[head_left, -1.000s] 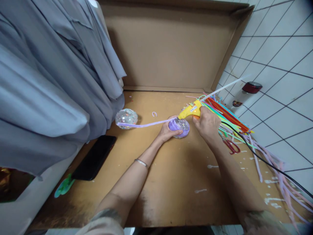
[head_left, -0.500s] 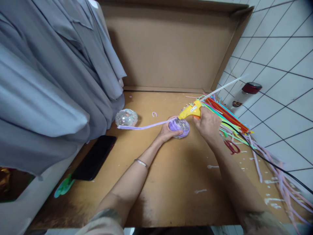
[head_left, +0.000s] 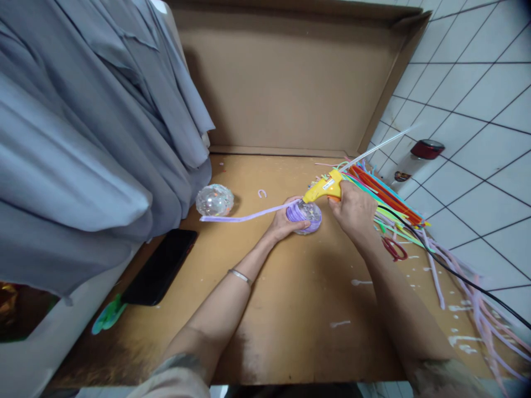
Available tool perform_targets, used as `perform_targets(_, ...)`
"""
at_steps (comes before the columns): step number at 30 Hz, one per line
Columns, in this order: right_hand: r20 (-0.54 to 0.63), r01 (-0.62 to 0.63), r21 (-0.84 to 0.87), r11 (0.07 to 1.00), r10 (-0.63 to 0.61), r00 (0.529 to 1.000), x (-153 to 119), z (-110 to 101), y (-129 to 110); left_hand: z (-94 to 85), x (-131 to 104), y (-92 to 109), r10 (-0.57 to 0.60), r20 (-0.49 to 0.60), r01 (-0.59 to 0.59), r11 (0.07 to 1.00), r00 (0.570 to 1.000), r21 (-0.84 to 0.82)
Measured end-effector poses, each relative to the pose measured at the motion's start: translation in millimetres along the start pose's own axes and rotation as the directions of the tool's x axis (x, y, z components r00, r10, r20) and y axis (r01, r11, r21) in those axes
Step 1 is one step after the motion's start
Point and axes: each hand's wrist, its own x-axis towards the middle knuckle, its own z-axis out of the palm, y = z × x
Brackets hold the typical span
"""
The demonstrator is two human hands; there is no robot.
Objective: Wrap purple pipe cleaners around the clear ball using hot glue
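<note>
My left hand (head_left: 285, 223) is closed around a clear round ball (head_left: 312, 211) partly wrapped in purple pipe cleaner. A loose length of the purple pipe cleaner (head_left: 244, 217) sticks out to the left from under my fingers. In my right hand (head_left: 355, 205) is a yellow glue gun (head_left: 324, 187), with a long clear glue stick (head_left: 379, 146) rising from its back. The gun's nozzle points down at the wrapped edge of the ball; whether it touches I cannot tell. Another clear ball (head_left: 214, 200) sits on the table to the left.
Beside the tiled wall lie colourful pipe cleaners (head_left: 373, 190) and red-handled scissors (head_left: 395, 249). A black cord (head_left: 448, 264) runs along the right. A dark phone (head_left: 161, 268) is at left. Cardboard (head_left: 282, 77) stands behind, grey cloth (head_left: 103, 138) hangs left, and dried glue marks the wooden table (head_left: 290, 309).
The free end of the purple pipe cleaner has dropped slightly. Both hands, the ball and the glue gun are almost exactly where they were.
</note>
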Motion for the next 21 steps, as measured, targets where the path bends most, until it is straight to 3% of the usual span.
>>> perform_targets(21,0.009,0.003,-0.02,1.0,-0.003,1.0,0.1,-3.1,0.4,0.1,-0.4,2.2,0.008,0.004,-0.008,1.0,1.0,0.0)
